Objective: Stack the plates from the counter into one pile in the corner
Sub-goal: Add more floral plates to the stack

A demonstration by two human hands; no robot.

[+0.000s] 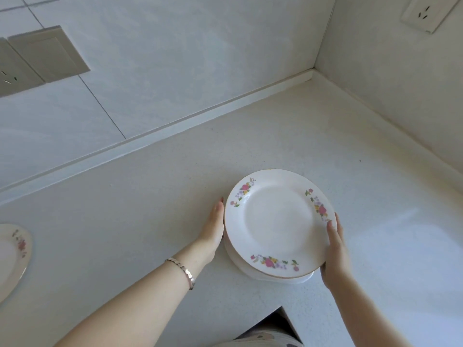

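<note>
**A:** Head view, and it's a two-handed hold. The left hand point(214, 230) lies flat against the left rim of the floral plate point(278, 222), fingers straight, palm to the edge.

**B:** And the right hand point(334, 251) is opposite it, fingers curled over the right rim, thumb out of sight below. So both hands clasp that same plate, one on each side.

**A:** Where does the plate sit?

**B:** On top of a small pile point(275, 278). At least one white rim peeks out underneath at the near edge; how many plates are in there I can't tell. The top plate sits a touch off-centre, shifted away from the near edge of the pile.

**A:** The pile itself is on the pale worktop point(150, 196), near its front edge. The corner point(313, 71), where the two walls meet, is well apart from it, up and to the right.

**B:** Over at the far left there's a second floral plate point(13, 256), alone on the worktop, cut off by the frame.

**A:** A silver bracelet point(184, 271) on the left wrist, a wall socket point(426, 11) top right, and a switch plate point(47, 53) on the tiled wall to the left.
</note>
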